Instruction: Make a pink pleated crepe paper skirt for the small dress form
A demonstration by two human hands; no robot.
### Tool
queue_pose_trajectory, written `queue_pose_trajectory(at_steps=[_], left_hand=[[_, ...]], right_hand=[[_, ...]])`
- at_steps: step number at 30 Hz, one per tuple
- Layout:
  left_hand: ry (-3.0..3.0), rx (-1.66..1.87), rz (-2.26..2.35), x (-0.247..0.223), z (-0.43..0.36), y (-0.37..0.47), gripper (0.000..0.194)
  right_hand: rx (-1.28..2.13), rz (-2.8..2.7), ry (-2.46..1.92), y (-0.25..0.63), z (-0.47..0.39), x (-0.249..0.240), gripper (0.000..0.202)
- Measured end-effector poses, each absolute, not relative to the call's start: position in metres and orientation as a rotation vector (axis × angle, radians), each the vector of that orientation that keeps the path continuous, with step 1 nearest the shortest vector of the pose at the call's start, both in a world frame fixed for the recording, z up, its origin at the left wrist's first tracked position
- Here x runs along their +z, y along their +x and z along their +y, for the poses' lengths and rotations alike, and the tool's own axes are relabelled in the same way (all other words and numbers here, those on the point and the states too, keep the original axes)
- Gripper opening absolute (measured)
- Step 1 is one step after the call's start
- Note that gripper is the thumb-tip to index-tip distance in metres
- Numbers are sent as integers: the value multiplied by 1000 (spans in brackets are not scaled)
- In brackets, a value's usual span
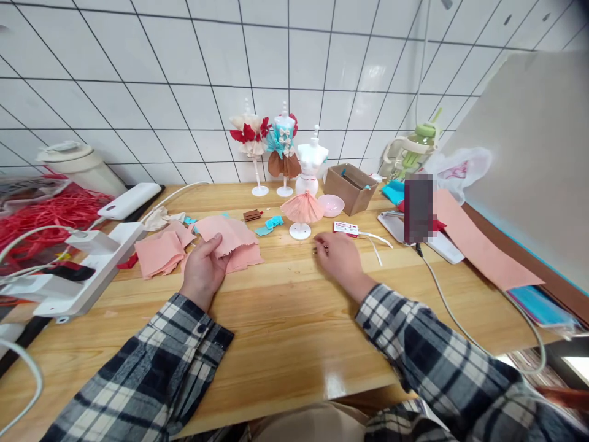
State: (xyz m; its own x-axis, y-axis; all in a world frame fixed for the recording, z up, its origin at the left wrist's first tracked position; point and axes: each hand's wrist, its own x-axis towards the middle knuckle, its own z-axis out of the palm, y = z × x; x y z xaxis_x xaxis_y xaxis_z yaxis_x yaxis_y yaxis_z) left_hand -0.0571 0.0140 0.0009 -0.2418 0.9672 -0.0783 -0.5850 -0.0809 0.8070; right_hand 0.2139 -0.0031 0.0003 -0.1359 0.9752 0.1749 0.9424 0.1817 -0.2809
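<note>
A piece of pink crepe paper (230, 235) with a ragged edge is in my left hand (205, 264), thumb on top. More pink paper (161, 252) lies in a stack left of it. On the table's right-middle my right hand (338, 258) is curled, fingers down at the wood; small dark bits show at its fingertips, too hidden to name. Just beyond it stands a small white mannequin (311, 161) with a pleated pink paper skirt (302, 207) on a round base. A red-and-white packet (346, 229) with white strips lies beside my right hand.
Two dressed mannequins (247, 138) stand by the tiled wall. A pink bowl (331, 205) and a cardboard box (350, 187) sit behind the skirt. Blue paper scraps (274, 222) lie mid-table. On the left is a power strip (94, 264); on the right, a propped phone (418, 209) trails a cable.
</note>
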Motion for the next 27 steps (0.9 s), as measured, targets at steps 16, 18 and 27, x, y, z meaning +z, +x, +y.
queue_pose_trajectory(at_steps=[16, 18, 27], left_hand=[[609, 1640, 932, -6, 19, -57, 19], [610, 1639, 924, -6, 19, -57, 20], [637, 1630, 914, -9, 20, -58, 18]], right_hand=[[39, -2429, -1676, 207, 30, -9, 25], [18, -2446, -1675, 207, 28, -10, 25], [-37, -2469, -1663, 203, 30, -9, 28]])
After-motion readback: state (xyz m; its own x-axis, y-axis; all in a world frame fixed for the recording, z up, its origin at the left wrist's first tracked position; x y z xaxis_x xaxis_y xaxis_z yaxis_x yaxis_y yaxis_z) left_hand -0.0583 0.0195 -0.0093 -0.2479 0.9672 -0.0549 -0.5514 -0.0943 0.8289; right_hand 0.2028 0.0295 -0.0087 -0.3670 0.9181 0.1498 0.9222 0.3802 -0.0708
